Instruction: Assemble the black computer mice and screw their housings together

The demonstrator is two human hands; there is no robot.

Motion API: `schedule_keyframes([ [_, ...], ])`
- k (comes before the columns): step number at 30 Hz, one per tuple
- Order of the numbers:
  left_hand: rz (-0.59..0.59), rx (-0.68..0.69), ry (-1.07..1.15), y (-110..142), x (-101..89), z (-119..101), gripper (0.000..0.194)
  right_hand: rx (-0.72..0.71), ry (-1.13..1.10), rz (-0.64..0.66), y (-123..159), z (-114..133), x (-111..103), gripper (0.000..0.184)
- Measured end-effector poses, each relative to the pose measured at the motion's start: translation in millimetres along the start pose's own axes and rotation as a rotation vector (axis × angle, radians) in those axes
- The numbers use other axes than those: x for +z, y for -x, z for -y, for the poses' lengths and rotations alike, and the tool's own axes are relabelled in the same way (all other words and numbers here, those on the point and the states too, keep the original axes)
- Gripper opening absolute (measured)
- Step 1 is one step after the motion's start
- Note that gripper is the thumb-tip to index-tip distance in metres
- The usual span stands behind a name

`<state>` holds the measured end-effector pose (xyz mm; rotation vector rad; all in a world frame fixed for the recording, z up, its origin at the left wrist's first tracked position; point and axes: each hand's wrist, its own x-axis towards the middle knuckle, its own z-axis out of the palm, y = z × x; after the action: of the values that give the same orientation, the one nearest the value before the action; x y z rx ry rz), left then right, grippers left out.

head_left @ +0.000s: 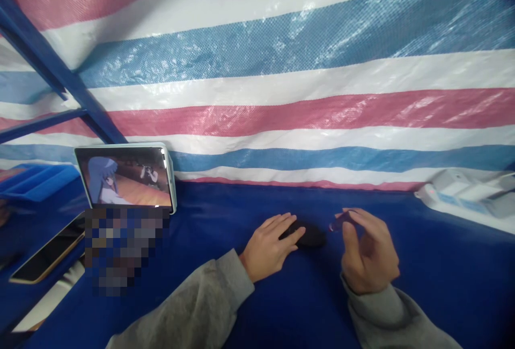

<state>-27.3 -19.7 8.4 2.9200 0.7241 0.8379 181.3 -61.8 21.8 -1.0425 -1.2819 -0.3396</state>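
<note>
A black rounded object (313,235) that looks like a computer mouse lies on the blue tabletop. My left hand (271,244) reaches over its left end, with fingers on the top and far side and the thumb along the near side, gripping it against the table. Just to the right is my right hand (368,247), raised a little with the fingers curled. Between its thumb and fingers is a small dark slim object (340,224) with a reddish glint at the left end, pointing toward the mouse. It is too blurred to name.
A tablet (129,177) playing a cartoon leans at the back left. Nearer lie a phone (50,250) and a pixelated patch. A blue tray (48,183) stands far left. A white power strip (454,204) with plugs sits at right. Striped sheeting (281,113) hangs behind.
</note>
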Motion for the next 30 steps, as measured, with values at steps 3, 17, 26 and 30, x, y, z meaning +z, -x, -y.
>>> schedule_keyframes([
  [3,-0.01,0.002,0.003,0,-0.2,0,0.037,-0.016,0.012,0.0,-2,1,0,0.034],
  [17,0.003,0.003,0.0,0,-1.6,0,0.037,-0.014,-0.005,0.038,-3,8,-1,0.046],
  [26,0.006,0.005,-0.002,0,-1.4,0,0.037,-0.028,0.019,0.037,-4,10,-1,0.046],
  [30,-0.004,0.017,-0.007,-1,-2.1,0,0.037,-0.045,0.02,0.073,-6,12,-2,0.04],
])
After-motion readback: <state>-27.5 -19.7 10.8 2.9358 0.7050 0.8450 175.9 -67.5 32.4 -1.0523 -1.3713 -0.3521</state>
